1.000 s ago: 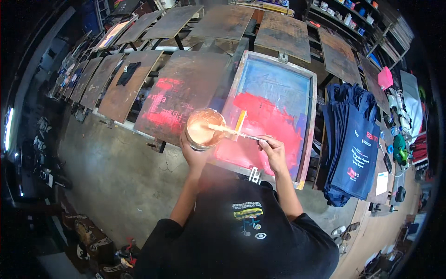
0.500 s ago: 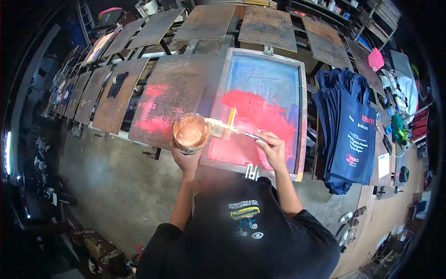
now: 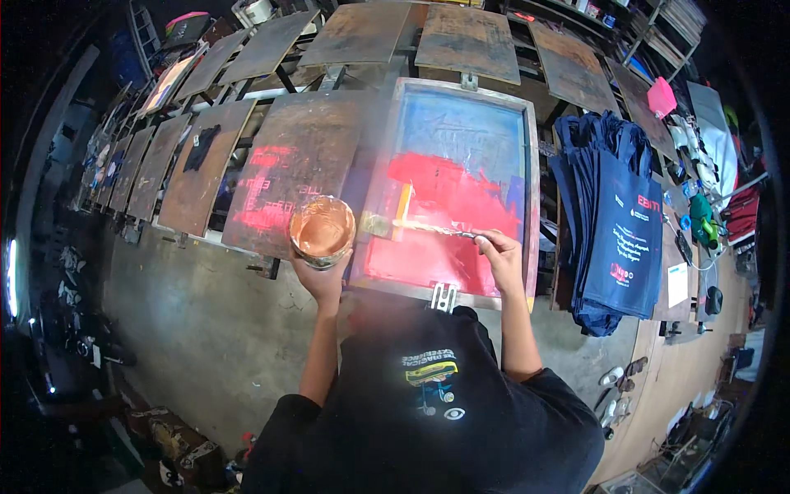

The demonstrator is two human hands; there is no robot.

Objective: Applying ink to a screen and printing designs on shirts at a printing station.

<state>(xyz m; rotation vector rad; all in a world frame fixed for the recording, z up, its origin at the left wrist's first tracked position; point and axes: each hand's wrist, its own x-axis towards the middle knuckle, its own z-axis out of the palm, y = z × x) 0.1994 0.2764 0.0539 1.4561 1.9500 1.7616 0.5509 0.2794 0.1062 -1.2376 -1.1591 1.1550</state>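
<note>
My left hand (image 3: 317, 280) grips an open tub (image 3: 322, 229) of pale copper-brown paste, held over the stained board beside the screen frame. My right hand (image 3: 503, 257) is closed on the handle of a long, paste-coated spatula (image 3: 436, 230), whose blade is over the left part of the framed screen (image 3: 529, 198). The screen's mesh is blue at the top and thickly smeared with red-pink ink (image 3: 448, 185) lower down. A yellow-orange strip (image 3: 404, 202) lies near the blade. A metal clamp (image 3: 444, 296) sits at the frame's near edge.
Rows of stained boards (image 3: 197, 198) stand on racks to the left and behind. A stack of navy bags (image 3: 609, 247) lies just right of the screen. Shelves (image 3: 662, 49) hold items at the back right. Shoes (image 3: 611, 376) rest on the floor at the lower right.
The spatula has come out of the tub to over the screen. My left hand has moved left with the tub, and my right hand slightly right.
</note>
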